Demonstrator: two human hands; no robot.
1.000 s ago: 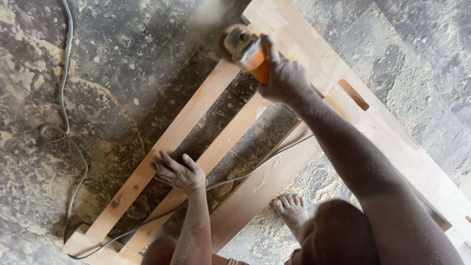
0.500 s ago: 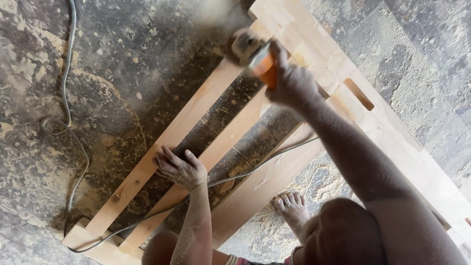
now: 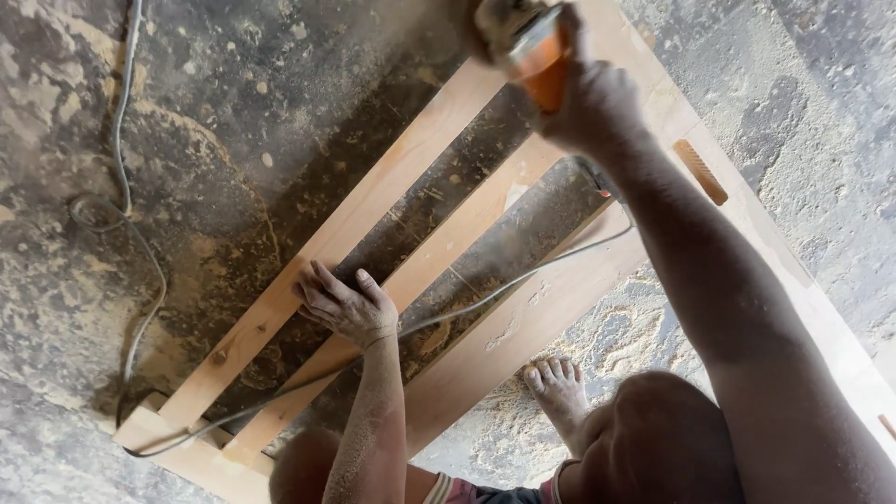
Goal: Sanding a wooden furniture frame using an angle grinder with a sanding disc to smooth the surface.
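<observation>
A pale wooden frame (image 3: 523, 327) of long slats lies on the dusty floor. My left hand (image 3: 343, 305) rests flat across the two left slats (image 3: 373, 201), pressing on them. My right hand (image 3: 594, 103) grips an orange-bodied angle grinder (image 3: 523, 37) at the top edge of the view, held against the far end of the frame. The grinder's disc is blurred and partly cut off. Its grey power cord (image 3: 467, 308) trails over the slats toward the lower left.
Sawdust covers the concrete floor (image 3: 233, 112). The cord loops at the left (image 3: 103, 210). My bare foot (image 3: 558, 392) and knee (image 3: 653, 429) are beside the frame's right slat. A thick beam with a slot (image 3: 700, 173) runs along the right.
My right hand and the grinder moved up and to the right along the frame's far end. The view shifted, and the left hand stayed on the slats.
</observation>
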